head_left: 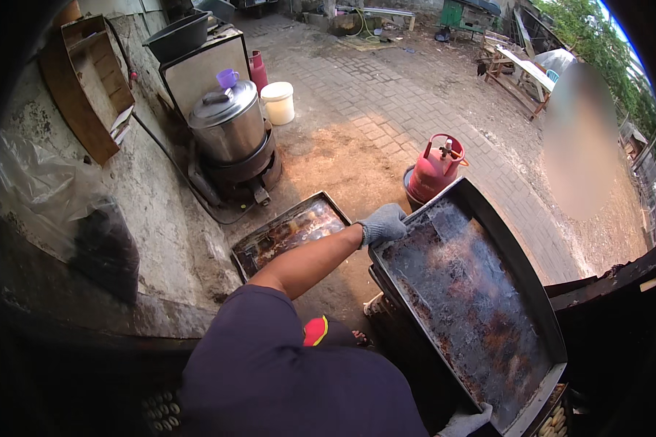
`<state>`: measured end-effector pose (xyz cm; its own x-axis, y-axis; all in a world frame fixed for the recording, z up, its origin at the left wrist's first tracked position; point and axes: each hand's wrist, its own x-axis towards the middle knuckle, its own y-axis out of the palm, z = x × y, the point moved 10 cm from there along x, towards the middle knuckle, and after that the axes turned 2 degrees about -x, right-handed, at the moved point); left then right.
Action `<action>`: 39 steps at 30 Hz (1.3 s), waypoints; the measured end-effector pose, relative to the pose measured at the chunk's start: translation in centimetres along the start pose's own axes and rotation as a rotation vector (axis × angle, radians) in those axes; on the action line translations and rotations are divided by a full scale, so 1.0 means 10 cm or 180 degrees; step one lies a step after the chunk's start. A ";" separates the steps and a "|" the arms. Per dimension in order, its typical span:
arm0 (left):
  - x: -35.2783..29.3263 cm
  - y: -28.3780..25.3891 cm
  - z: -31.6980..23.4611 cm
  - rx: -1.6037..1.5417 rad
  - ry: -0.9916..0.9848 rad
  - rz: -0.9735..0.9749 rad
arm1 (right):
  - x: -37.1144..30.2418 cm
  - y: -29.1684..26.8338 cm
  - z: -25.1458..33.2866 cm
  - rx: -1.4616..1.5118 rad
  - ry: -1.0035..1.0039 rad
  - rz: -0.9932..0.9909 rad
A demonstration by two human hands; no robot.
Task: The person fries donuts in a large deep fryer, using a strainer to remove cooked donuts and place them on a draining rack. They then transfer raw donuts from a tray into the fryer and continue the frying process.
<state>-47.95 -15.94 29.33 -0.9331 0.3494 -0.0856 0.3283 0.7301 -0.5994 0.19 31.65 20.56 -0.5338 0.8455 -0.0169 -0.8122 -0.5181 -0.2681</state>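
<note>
A large, blackened baking tray (474, 291) with raised sides tilts across the right of the view, its inner surface stained brown and bare. My left hand (383, 225), in a grey knitted glove, is closed around the tray's upper left corner. At the tray's lower edge is my gloved right hand (468, 422), only partly in view; its fingers seem to grip the rim. A second scorched tray (248, 256) lies on the ground beyond my left forearm. Below the held tray, small pale oblong pieces (554, 422) sit in another tray at the bottom right.
Behind the tray stands a pink gas cylinder (434, 173). A big lidded steel pot (227, 125) rests on a burner by the left wall, near a white bucket (278, 102). A hose (171, 160) runs along that wall. A blurred person (580, 142) is at the far right.
</note>
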 end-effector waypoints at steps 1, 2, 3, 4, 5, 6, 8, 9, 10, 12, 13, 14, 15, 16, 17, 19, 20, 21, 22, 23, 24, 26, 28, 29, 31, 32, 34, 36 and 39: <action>-0.41 -0.18 0.28 -0.0368 -0.0235 -0.0107 | 0.03 -0.02 -0.14 0.0723 0.0666 -0.0233; -0.72 -0.32 0.42 -0.0429 -0.0299 -0.0245 | -0.14 0.13 -0.14 0.1514 0.1326 -0.0662; -1.08 -0.44 0.74 -0.0731 -0.0473 -0.0327 | -0.41 0.40 0.28 0.1560 0.1361 -0.0752; -1.47 -0.59 0.86 -0.1304 -0.0726 -0.0441 | -0.70 0.66 0.64 0.1650 0.1419 -0.0894; -1.85 -0.73 1.49 -0.1481 -0.0776 -0.0833 | -0.70 0.95 0.71 0.1769 0.1430 -0.0520; -2.22 -0.84 1.88 -0.1893 -0.1271 -0.0999 | -0.69 1.20 0.80 0.1886 0.1411 -0.0211; -2.74 -1.11 2.21 -0.2992 -0.1457 -0.1268 | -0.78 1.79 1.22 0.1895 0.1275 0.0013; -2.99 -1.27 2.49 -0.2919 -0.1653 -0.1364 | -0.83 2.19 1.39 0.1859 0.1227 0.0321; -3.35 -1.35 3.02 -0.2872 -0.2449 -0.1196 | -0.91 2.63 1.52 0.1816 0.1178 0.0631; -4.00 -1.70 3.55 -0.3284 -0.2217 -0.1850 | -1.22 3.71 1.87 0.1465 0.0778 0.1421; -4.27 -1.85 3.95 -0.3225 -0.2194 -0.2117 | -1.43 4.22 2.03 0.1207 0.0558 0.1594; -4.46 -1.94 4.16 -0.3266 -0.2332 -0.2305 | -1.66 4.73 2.12 0.0923 0.0344 0.1732; -4.64 -2.00 4.35 -0.3373 -0.2264 -0.2618 | -1.90 5.23 2.13 0.0916 0.0277 0.1768; -4.96 -2.07 4.67 -0.2938 -0.2633 -0.2821 | -2.08 5.77 2.04 0.0938 0.0219 0.1810; -5.12 -2.08 4.79 -0.2836 -0.2717 -0.3034 | -2.17 6.30 1.56 0.0753 0.0609 0.2080; -5.24 -2.13 4.94 -0.2650 -0.2747 -0.3433 | -2.42 7.18 0.44 0.0276 0.1330 0.2308; -5.15 -2.20 5.03 -0.2547 -0.2696 -0.3639 | -2.52 7.58 -0.02 0.0040 0.1589 0.2264; -5.05 -2.23 5.14 -0.2300 -0.3086 -0.3361 | -2.61 7.96 -0.45 0.0205 0.1814 0.2214; -4.99 -2.27 5.33 -0.2154 -0.3147 -0.3337 | -2.75 8.27 -0.89 0.0379 0.2080 0.2153; -4.98 -2.25 5.57 -0.2005 -0.3199 -0.3350 | -2.91 8.56 -1.29 0.0185 0.2254 0.2240; -5.00 -2.24 5.83 -0.1871 -0.3247 -0.3382 | -3.04 8.81 -1.66 -0.0014 0.2410 0.2348; -5.06 -2.00 6.51 -0.2167 -0.3483 -0.3547 | -3.48 9.21 -2.45 0.0152 0.2875 0.2877; -4.83 -1.69 7.00 -0.2403 -0.3565 -0.3767 | -3.87 9.27 -2.37 0.0094 0.2980 0.3578; -4.70 -1.65 7.16 -0.2336 -0.3145 -0.3818 | -4.10 9.21 -2.14 0.0056 0.3137 0.3876; -4.34 -1.56 7.34 -0.2095 -0.3155 -0.4084 | -4.25 8.96 -2.00 -0.0257 0.3140 0.4290; -4.19 -1.53 7.41 -0.2000 -0.3224 -0.4166 | -4.26 8.80 -2.02 -0.0377 0.3116 0.4452; -4.06 -1.58 7.57 -0.1941 -0.2908 -0.3939 | -4.16 8.37 -2.15 -0.0746 0.3063 0.4523; -3.86 -1.70 7.63 -0.1625 -0.2789 -0.3740 | -3.96 7.77 -2.41 -0.1210 0.2919 0.4410; -3.82 -1.61 7.97 -0.2737 -0.2842 -0.3171 | -3.57 6.65 -3.08 -0.2220 0.1740 0.4503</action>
<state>-29.31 -87.90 -21.21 -0.4971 -0.6665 -0.5556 -0.7473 0.6543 -0.1162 -27.47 -29.01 -26.36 -0.4444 -0.1876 -0.8759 0.5407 -0.8358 -0.0953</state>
